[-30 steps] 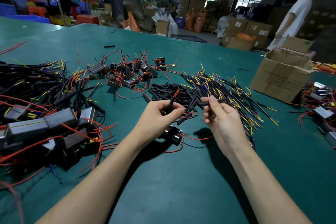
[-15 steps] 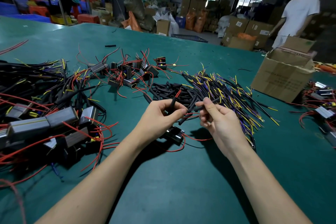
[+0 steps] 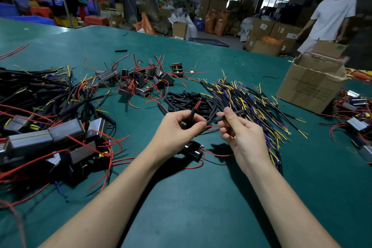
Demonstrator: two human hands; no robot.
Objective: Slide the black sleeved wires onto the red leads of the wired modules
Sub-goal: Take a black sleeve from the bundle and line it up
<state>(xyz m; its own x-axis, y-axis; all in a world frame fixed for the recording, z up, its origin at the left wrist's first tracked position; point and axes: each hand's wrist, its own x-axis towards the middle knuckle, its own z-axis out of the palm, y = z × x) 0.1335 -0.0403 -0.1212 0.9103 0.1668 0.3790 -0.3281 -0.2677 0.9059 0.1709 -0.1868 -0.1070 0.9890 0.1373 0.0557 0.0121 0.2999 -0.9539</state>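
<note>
Over the green table (image 3: 191, 207) the left hand (image 3: 177, 133) pinches a black sleeve on a red lead (image 3: 193, 111); the right hand (image 3: 241, 135) pinches a black sleeved wire (image 3: 229, 117) — module (image 3: 192, 149) beneath. Beyond: wire piles, a cardboard box (image 3: 311, 84) — stacked cartons (image 3: 261, 32), a standing person (image 3: 330, 18).

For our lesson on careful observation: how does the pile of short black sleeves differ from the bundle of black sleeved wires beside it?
The short black sleeves are plain, stubby tubes; the black sleeved wires are far longer. No wire shows at the short sleeves' ends; the sleeved wires end in yellow and purple tips. The sleeves lie in a compact heap; the wires fan outward. Both are black and rest on the green table.
</note>
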